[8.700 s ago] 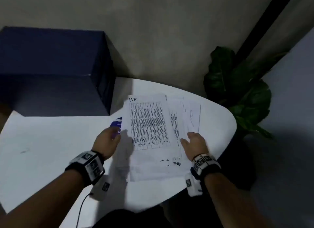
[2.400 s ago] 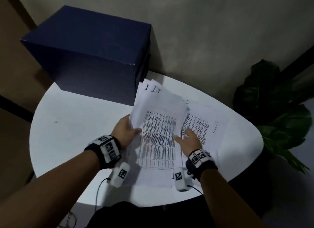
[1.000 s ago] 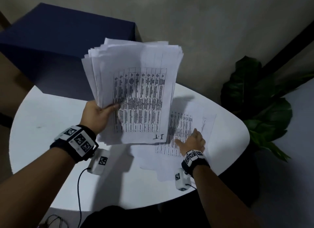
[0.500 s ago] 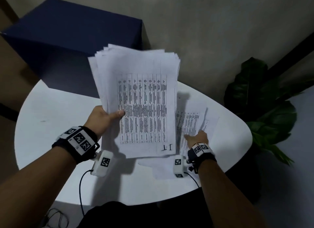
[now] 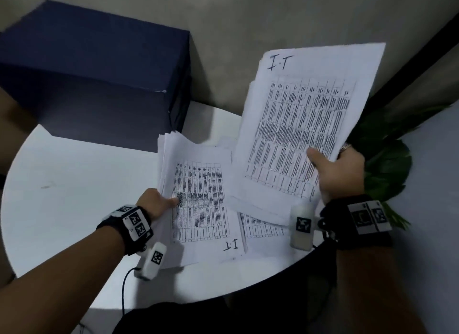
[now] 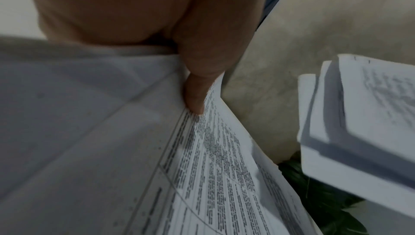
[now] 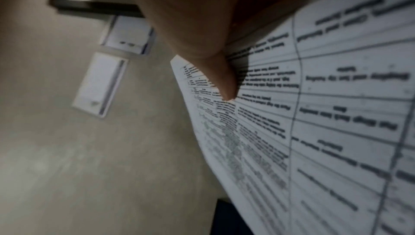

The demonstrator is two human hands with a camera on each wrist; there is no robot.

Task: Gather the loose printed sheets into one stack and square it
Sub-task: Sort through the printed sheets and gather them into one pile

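Observation:
My left hand (image 5: 159, 204) grips a thick stack of printed sheets (image 5: 201, 199) by its left edge, thumb (image 6: 197, 89) on the top page, low over the white round table (image 5: 74, 189). The top page is a table of text marked "I.T". My right hand (image 5: 332, 169) holds up a thinner bundle of sheets (image 5: 303, 125) above the table's right side. It pinches the bundle's lower right corner, thumb (image 7: 217, 75) on the printed face. A few loose sheets (image 5: 260, 228) lie flat on the table under both bundles.
A large dark blue box (image 5: 94, 72) stands at the back left of the table, close to the stack's far edge. A leafy plant (image 5: 387, 164) sits beyond the right rim. The wall behind carries white switch plates (image 7: 98, 84).
My left hand has lowered its stack from upright to low over the table. My right hand, earlier flat on the loose sheets, has picked up a bundle and raised it.

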